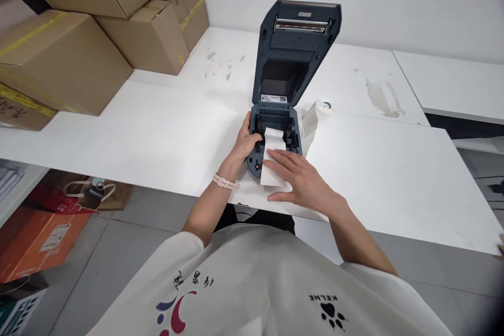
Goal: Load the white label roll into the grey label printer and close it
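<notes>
A dark blue label printer [290, 65] stands near the front edge of the white table [157, 136] with its lid swung up. A strip of white paper [273, 149] runs out of its open bay toward me. My left hand [244, 146] grips the printer's left side, thumb inside the bay. My right hand [297, 178] lies flat with fingers stretched out, pressing the paper's free end onto the printer's front and the table. A white paper roll [317, 113] lies on the table just right of the printer.
Stacked cardboard boxes [90, 26] fill the table's back left. A second white table [449, 84] stands at the right. Under the left side sit an orange box [35, 241] and a brown bag [94, 194] on the grey floor.
</notes>
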Demonstrator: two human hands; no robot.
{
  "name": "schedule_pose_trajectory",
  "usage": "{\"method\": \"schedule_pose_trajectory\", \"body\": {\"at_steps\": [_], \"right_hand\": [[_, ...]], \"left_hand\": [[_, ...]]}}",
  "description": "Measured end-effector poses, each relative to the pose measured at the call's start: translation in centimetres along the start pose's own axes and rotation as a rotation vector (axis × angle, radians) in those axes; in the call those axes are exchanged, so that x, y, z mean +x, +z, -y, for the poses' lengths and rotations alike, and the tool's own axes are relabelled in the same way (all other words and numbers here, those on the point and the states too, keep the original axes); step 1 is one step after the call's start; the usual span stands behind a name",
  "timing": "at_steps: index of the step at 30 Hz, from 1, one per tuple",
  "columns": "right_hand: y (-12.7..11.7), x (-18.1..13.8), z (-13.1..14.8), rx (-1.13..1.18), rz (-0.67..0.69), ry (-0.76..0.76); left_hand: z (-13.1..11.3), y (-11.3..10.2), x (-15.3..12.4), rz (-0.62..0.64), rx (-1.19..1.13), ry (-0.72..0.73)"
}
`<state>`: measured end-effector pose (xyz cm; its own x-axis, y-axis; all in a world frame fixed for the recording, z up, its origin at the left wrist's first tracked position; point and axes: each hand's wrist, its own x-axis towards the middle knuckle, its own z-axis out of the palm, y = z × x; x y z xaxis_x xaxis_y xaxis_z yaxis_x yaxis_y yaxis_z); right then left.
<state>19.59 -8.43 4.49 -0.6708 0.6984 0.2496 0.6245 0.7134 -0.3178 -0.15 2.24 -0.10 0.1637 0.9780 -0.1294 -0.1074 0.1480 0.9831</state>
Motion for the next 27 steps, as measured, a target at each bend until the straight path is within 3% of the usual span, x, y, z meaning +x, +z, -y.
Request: {"method": "schedule_pose_trajectory", "body": {"at_steps": [4,8,27], "right_hand": [[2.6,-1.1,0.5,-0.029,-0.103,0.058],[3.4,-0.8,-0.2,0.054,-0.206,0.069],[3.2,-1.3,-0.3,0.090,-0.195,0.068]], "left_hand": [[-0.1,-0.1,-0.1,0.016,-0.023,-0.032],[0.1,-0.2,0.1,0.036,-0.008,-0.032],[-0.2,-0.4,-0.1,0.067,0.019,-0.035]]}}
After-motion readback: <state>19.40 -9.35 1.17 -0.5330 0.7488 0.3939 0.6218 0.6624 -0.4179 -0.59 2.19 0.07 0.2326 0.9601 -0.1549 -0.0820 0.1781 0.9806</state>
